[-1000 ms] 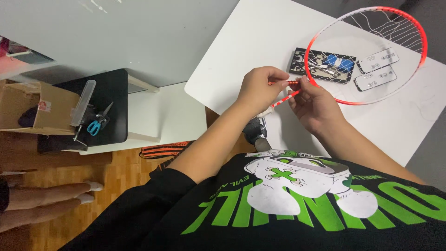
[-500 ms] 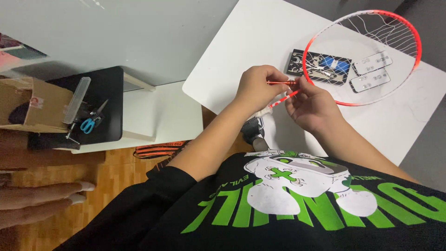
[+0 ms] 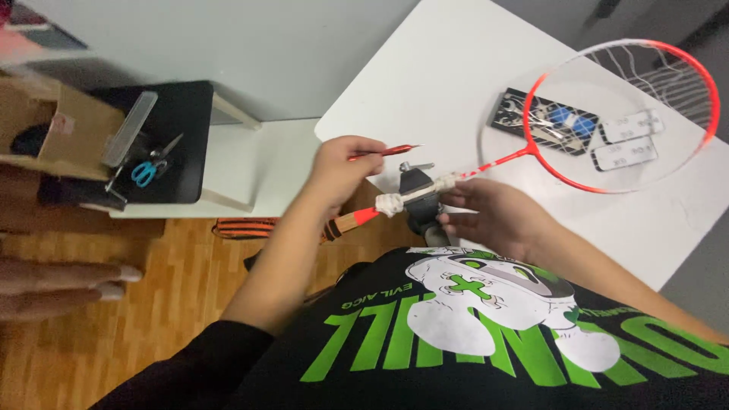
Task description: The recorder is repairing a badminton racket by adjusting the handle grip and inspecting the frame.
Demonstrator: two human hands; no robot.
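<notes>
at the far left, well away from the fingers, a cardboard box [image 3: 57,129] sat beside a black stand [image 3: 178,144] carrying blue-handled scissors [image 3: 148,168] and a clear plastic strip [image 3: 130,127]; lower down, another person's fingers [image 3: 64,285] rested over the wooden floor [image 3: 152,319].

the left hand [image 3: 340,168] was curled closed, thumb and forefinger pinching a thin red tool [image 3: 383,152] whose point stuck out to the right of the knuckles. just below those fingers ran the badminton racket [image 3: 531,148] — its orange-and-black grip end passing under the left wrist, its shaft wrapped in white cloth where a small dark clamp [image 3: 418,193] at the table edge gripped it.

the right hand [image 3: 493,216] lay against the clamp and the wrapped shaft, fingers loosely bent around them; whether they truly squeezed or only steadied could not be told. beyond its fingertips the red-and-white racket head hung over the white table [image 3: 425,83], only partly strung, above a dark tool tray [image 3: 531,125] and two flat white packs [image 3: 626,140].

the risks seemed plain: the pointed tool was held close to the right fingers, so a slip could prick them; and if the clamp's hold on the cloth was loose, the shaft might twist or slide — the long head would lever it easily.
</notes>
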